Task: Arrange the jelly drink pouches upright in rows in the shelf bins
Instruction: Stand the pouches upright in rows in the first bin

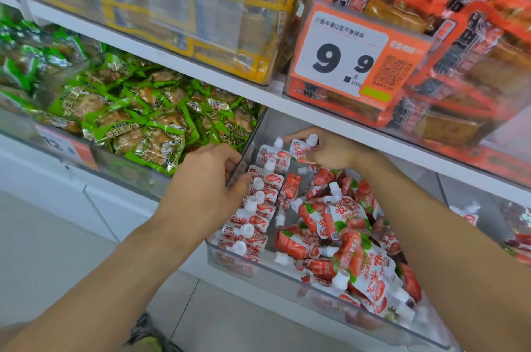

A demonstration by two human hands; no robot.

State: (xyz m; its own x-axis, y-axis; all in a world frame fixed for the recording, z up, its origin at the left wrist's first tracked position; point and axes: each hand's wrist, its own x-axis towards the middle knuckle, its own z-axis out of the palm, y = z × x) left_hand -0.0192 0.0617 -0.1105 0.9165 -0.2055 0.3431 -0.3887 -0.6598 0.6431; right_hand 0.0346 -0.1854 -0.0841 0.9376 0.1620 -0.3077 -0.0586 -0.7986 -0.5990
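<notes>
R hand (330, 151) pinching jelly pouch (300, 150) at bin (287, 274) back; L hand (212, 176) gripping bin's left wall, beside upright pouch row (253, 216); loose pouches (353, 236) under R forearm.

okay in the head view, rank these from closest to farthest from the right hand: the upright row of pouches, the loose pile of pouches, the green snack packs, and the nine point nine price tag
From the right hand:
1. Upright row of pouches, just left and below it.
2. Loose pile of pouches, below; close to the row's ranking, hard to separate.
3. Price tag, above.
4. Green snack packs, far left.
</notes>
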